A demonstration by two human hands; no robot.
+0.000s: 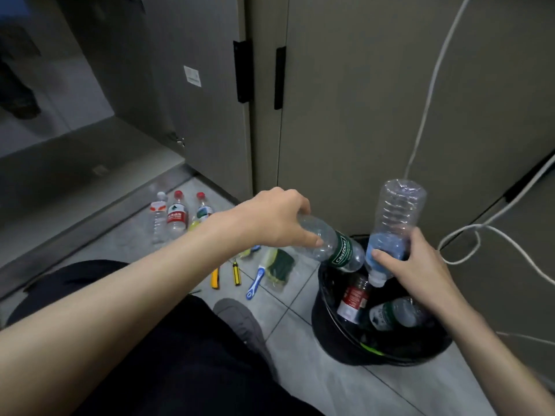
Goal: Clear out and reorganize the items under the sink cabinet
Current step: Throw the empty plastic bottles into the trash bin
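The clearing-out looks well advanced, going by how things lie. The cabinet point(90, 163) stands open at the left and the part of its floor that shows holds nothing, though its depth is dark and cannot be checked.

The left hand point(279, 217) curls around the base end of a green-labelled bottle point(333, 244), held tilted with its neck pointing down toward the black bin point(339, 343). The right hand point(420, 265) grips a blue-labelled bottle point(393, 223) upside down, its white cap just above the bin's mouth. Both bottles look empty. Inside the bin already lie a red-labelled bottle point(354, 298) and another green-labelled one point(393, 313), so the throwing-away is partly done and these two appear to be next.

What is left, as a judgement: three capped bottles point(177, 214) stand together on the floor tiles point(300, 319) near the cabinet opening, and closer in lie a yellow cutter point(215, 279), a yellow-handled screwdriver point(236, 273), a blue-and-white razor point(255, 282) and a bagged green sponge point(279, 265) (a few small things beyond the forearm are hidden). These kept items have not yet gone back into the cabinet, so the reorganizing half seems not to have begun.

A white cable point(432, 79) hangs down the closed door point(390, 85) behind the bin, near the right hand's bottle.
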